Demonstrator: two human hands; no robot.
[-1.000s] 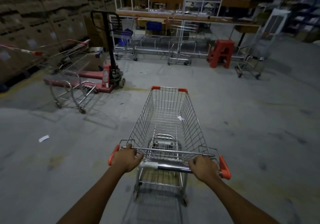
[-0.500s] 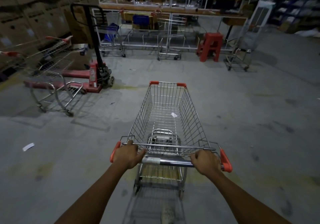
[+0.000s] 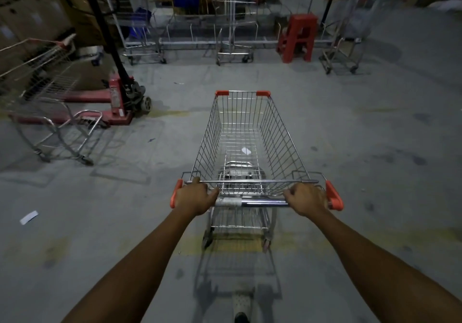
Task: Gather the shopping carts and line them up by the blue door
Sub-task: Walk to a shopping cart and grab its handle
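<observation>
A wire shopping cart (image 3: pixel 243 127) with orange corner caps stands straight in front of me on the concrete floor. My left hand (image 3: pixel 196 196) grips the left end of its metal handle bar. My right hand (image 3: pixel 306 199) grips the right end, beside the orange end cap. A small white scrap lies in the basket. A second cart (image 3: pixel 50 97) stands at the left, partly out of frame. More carts (image 3: pixel 233 42) are parked along the shelving at the back, and another cart (image 3: pixel 342 45) is at the back right. No blue door shows.
A red pallet jack (image 3: pixel 120 97) stands left of my cart, with stacked cardboard boxes (image 3: pixel 27 10) behind it. A red plastic stool (image 3: pixel 298 37) sits by the back shelving. A white paper scrap (image 3: pixel 28 217) lies on the floor at the left. Open floor stretches to the right.
I have pushed the cart forward; the pallet jack, the left cart and the back shelving are nearer and lower in view. Both hands keep their grip on the handle.
</observation>
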